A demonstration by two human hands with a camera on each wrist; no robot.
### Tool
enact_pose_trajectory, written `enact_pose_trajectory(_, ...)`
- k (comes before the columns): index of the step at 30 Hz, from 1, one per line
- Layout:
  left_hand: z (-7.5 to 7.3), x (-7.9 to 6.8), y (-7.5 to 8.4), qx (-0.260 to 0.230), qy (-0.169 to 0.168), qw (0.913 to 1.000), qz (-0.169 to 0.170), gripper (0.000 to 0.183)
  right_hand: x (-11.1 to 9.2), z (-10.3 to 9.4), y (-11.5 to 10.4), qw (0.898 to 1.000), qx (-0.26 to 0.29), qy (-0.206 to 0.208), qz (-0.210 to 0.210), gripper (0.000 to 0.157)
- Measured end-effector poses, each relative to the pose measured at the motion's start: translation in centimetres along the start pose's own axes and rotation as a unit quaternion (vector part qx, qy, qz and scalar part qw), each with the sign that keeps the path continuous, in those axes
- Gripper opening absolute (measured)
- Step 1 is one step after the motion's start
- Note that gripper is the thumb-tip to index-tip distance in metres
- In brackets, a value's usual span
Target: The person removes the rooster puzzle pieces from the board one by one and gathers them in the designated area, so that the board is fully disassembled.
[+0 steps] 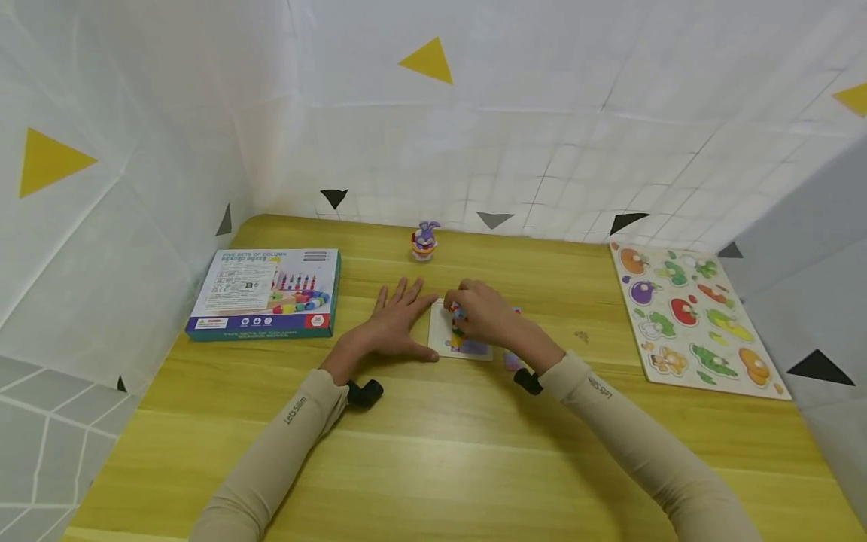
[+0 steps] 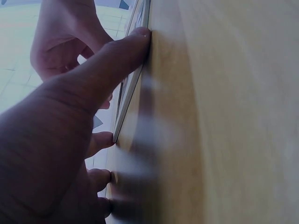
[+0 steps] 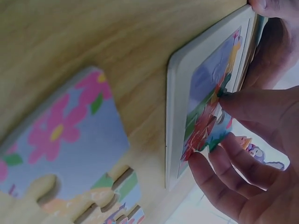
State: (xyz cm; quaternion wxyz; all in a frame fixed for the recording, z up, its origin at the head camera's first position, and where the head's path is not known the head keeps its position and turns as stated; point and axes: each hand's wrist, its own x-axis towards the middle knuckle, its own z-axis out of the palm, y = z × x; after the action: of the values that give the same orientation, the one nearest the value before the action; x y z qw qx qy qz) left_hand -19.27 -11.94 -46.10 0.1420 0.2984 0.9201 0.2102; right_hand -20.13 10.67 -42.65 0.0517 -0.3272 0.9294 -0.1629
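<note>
A small jigsaw puzzle tray (image 1: pixel 440 335) with a pale border lies flat on the table, partly filled with coloured pieces. My left hand (image 1: pixel 393 327) is spread beside it, the thumb (image 2: pixel 133 44) and index finger touching the tray's left edge. Over the tray, my right hand (image 1: pixel 484 312) pinches a red and green puzzle piece (image 3: pixel 219 130) between thumb and fingertips, low against the picture. Loose puzzle pieces (image 3: pixel 88 126), some with pink flowers, lie on the table to the tray's right; the right hand and wrist partly hide them in the head view.
A bead toy box (image 1: pixel 264 293) lies at the left. Behind the tray stands a purple rabbit figure (image 1: pixel 424 241). On the right lies a wooden vegetable puzzle board (image 1: pixel 698 324). White sheeting (image 1: pixel 420 143) borders the back of the wooden table (image 1: pixel 420 467).
</note>
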Motion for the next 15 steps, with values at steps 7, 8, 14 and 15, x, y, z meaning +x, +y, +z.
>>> enact_pose_trajectory(7, -0.02, -0.01, -0.1, 0.002, -0.001, 1.0, -0.002, 0.111, -0.02, 0.04, -0.39, 1.0, -0.012, 0.007, 0.014, 0.023)
enact_pose_trajectory(8, -0.03, -0.03, -0.11, 0.002, -0.001, 1.0, -0.002, 0.111, -0.02, 0.04, -0.46, 1.0, -0.014, 0.008, 0.015, 0.023)
enact_pose_trajectory(14, -0.1, -0.08, -0.04, -0.003, -0.002, 1.0, -0.001, 0.11, -0.03, 0.08, -0.96, 0.999, -0.025, 0.01, 0.027, 0.024)
enact_pose_trajectory(15, -0.1, -0.07, -0.04, -0.004, -0.003, 1.0, -0.001, 0.11, -0.03, 0.11, -1.01, 0.999, -0.027, 0.011, 0.027, 0.024)
